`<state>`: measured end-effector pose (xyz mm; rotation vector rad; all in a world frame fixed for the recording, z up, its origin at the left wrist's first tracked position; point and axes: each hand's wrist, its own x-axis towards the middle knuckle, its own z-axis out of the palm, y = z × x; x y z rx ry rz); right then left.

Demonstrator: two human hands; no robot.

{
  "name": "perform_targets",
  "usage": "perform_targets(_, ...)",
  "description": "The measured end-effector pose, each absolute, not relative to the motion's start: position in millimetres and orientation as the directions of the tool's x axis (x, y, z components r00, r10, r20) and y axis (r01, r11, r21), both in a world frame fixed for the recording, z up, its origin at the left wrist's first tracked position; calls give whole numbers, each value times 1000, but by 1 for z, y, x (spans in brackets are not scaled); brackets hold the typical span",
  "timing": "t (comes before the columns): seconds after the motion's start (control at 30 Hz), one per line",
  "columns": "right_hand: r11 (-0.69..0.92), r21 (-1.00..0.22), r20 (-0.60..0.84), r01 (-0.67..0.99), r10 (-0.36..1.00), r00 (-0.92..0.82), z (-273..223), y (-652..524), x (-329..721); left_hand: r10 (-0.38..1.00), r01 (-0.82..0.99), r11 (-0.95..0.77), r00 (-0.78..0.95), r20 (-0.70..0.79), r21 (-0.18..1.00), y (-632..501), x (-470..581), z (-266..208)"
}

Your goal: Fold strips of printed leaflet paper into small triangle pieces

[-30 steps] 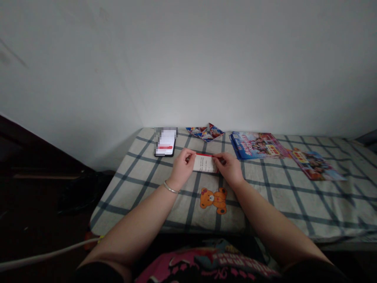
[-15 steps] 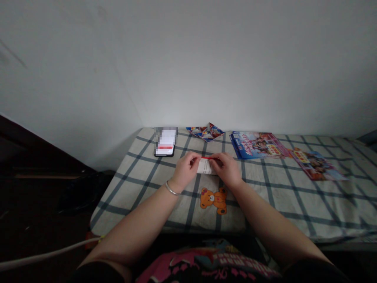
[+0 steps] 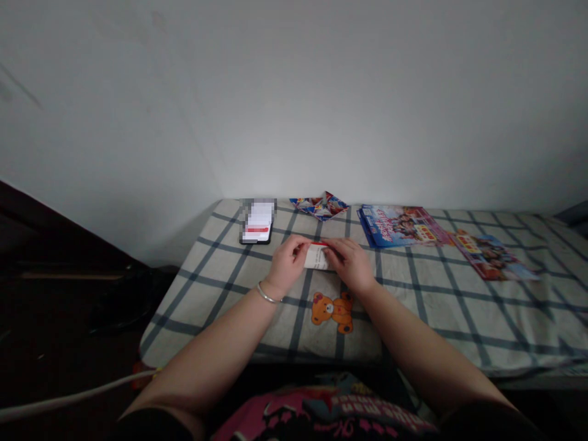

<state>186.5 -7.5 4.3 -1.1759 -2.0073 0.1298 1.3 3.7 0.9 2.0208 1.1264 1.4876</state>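
Between my hands is a small folded piece of paper (image 3: pixel 315 257), white with dark print and a red strip along its far edge. My left hand (image 3: pixel 288 263) pinches its left end, thumb and fingers closed at the red edge. The right end is gripped by my right hand (image 3: pixel 350 262), whose thumb lies over the printed face; its fingers partly hide the paper. Just beyond them, near the wall, lies a folded paper boat-like shape (image 3: pixel 320 206) with a colourful blue and red print.
A phone (image 3: pixel 258 222) with a lit, blurred screen lies left of the folded shape. On the right are a stack of printed leaflets (image 3: pixel 399 225) and a single leaflet (image 3: pixel 496 254). A checked cloth with a bear print (image 3: pixel 332 311) covers the table, which meets a wall (image 3: pixel 349 104).
My right thumb has shifted slightly left over the paper, and both hands stay closed on its ends. The other things lie as before.
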Motion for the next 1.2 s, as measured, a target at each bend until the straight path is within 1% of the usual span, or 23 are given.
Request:
perform_targets(0.1, 556, -512, 595, 655, 779, -197, 4, -7, 188, 804, 343, -586, 133, 579, 734, 3, 3, 0)
perform_targets(0.2, 532, -577, 599, 619, 791, -122, 3, -6, 190, 845, 309, -530, 122, 520, 789, 4, 4, -2)
perform_targets(0.3, 477, -645, 581, 597, 814, -23, 0, -3, 195, 865, 293, -502, 177, 470, 813, 7, 5, -3)
perform_targets(0.43, 422, -721, 561, 549, 821, 106, -2, 1, 201, 831, 335, -556, 254, 495, 761, 11, 4, -2)
perform_targets(0.53, 400, -736, 547, 546, 827, 132, -1, 1, 204, 798, 382, -603, 277, 536, 701, 12, 4, 0)
perform_targets(0.6, 391, -733, 544, 557, 829, 133, 0, 1, 206, 785, 412, -618, 284, 550, 669, 11, 5, 2)
perform_targets(0.7, 377, -722, 544, 580, 827, 139, 0, 0, 207, 787, 437, -615, 293, 543, 656, 11, 5, 3)
perform_targets(0.9, 404, -666, 568, 627, 820, 74, -2, 1, 208, 838, 515, -545, 364, 407, 662, 12, 4, 3)
perform_targets(1.0, 454, -588, 605, 670, 796, -8, -1, -1, 205, 859, 523, -512, 304, 412, 681, 12, 2, 1)
perform_targets(1.1, 521, -495, 617, 696, 774, -141, 2, -4, 200, 861, 446, -508, 242, 447, 736, 10, 2, 0)
perform_targets(1.2, 560, -437, 603, 704, 763, -233, 3, -7, 197, 843, 440, -537, 237, 483, 720, 8, 1, 1)
